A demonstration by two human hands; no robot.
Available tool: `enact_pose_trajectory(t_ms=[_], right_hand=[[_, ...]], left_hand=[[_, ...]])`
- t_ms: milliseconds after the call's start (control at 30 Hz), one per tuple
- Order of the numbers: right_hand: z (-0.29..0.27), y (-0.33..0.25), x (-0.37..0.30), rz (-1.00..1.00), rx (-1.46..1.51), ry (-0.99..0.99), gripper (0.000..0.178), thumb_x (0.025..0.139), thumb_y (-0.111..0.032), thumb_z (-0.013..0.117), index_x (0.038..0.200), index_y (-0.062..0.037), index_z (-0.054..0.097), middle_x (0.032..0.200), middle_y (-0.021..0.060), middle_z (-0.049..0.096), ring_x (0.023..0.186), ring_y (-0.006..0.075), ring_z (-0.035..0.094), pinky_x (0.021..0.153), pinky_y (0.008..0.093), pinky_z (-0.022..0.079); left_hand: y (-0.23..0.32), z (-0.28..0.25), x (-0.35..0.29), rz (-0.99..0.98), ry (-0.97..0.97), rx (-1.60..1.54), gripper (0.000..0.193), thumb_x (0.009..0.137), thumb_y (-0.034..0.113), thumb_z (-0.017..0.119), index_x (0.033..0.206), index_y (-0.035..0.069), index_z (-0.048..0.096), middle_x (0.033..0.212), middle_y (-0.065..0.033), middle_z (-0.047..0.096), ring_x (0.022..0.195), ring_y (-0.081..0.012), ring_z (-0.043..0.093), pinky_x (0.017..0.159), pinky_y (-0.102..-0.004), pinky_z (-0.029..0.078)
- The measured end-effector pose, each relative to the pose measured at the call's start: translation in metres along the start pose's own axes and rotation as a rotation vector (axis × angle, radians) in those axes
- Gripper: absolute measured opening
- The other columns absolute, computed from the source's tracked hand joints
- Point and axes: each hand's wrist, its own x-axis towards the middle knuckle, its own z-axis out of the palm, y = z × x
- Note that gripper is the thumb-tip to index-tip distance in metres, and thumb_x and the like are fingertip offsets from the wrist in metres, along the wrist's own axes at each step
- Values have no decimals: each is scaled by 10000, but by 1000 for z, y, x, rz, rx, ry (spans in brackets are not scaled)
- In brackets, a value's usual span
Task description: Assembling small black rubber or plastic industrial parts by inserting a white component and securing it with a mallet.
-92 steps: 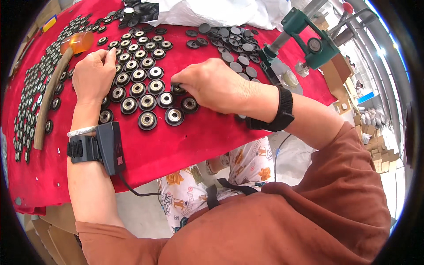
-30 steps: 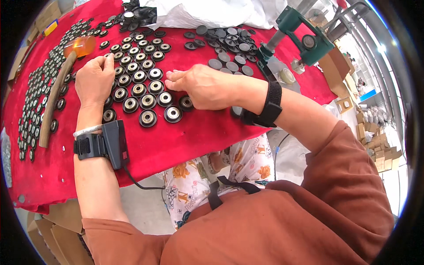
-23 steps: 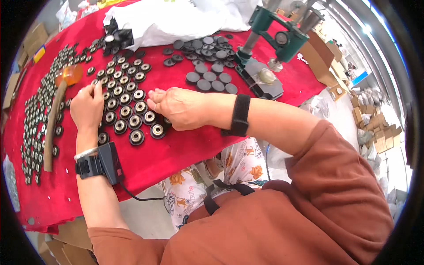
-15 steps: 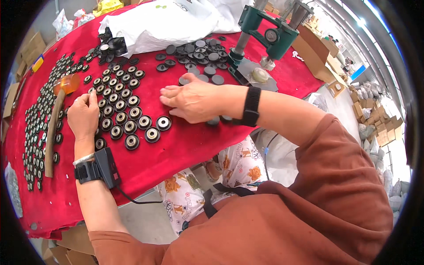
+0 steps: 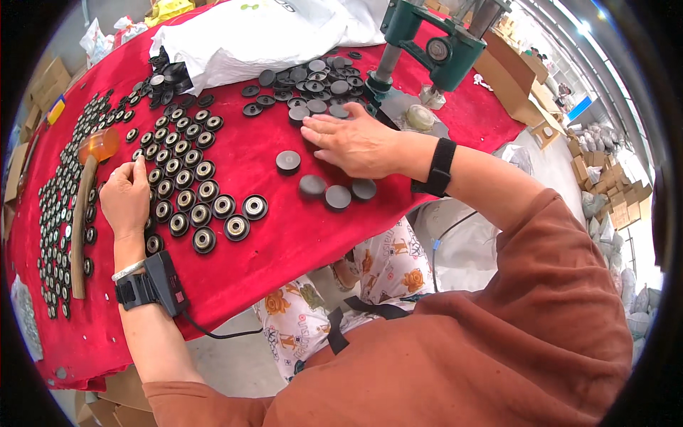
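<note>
My left hand (image 5: pixel 125 196) rests loosely curled on the red cloth (image 5: pixel 284 235), its fingertips touching the left end of rows of round black wheels with metal centres (image 5: pixel 192 192). My right hand (image 5: pixel 352 139) lies flat with fingers spread at the near edge of a loose heap of plain dark discs (image 5: pixel 306 85). Several single discs lie just in front of it: one (image 5: pixel 287 161) to its left and three (image 5: pixel 336 192) near the table's edge. Neither hand visibly holds anything.
A green hand press (image 5: pixel 427 50) stands at the back right on a metal base. A wooden-handled mallet with an orange head (image 5: pixel 84 206) lies at the left beside long rows of small wheels (image 5: pixel 57 235). A white sack (image 5: pixel 249 35) lies behind. Cardboard boxes (image 5: pixel 526 92) sit at the right.
My right hand has left the arranged wheels and moved back and right to the pile of plain discs. My left hand stays at the rows' left end. The view has tilted.
</note>
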Motion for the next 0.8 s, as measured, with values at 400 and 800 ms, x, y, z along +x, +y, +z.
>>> enact_pose_trajectory(t_ms=[400,800], right_hand=[[-9,-29,-1,-24,45,-23,493,938,-329,395,1286,19,419,1386,169,390,1310,261,353,967,570,288],[10,63,90,535,92,-40,308,761,-348,632,954,-118,700,810,137,670,830,299,641,770,408,501]], left_hand=[[4,3,1,32,26,-12,257,855,265,603,769,28,655,699,-126,619,617,-276,603,579,-362,446],[5,0,0,31,32,-6,266,849,253,609,719,22,626,652,-119,592,575,-276,581,544,-369,431]])
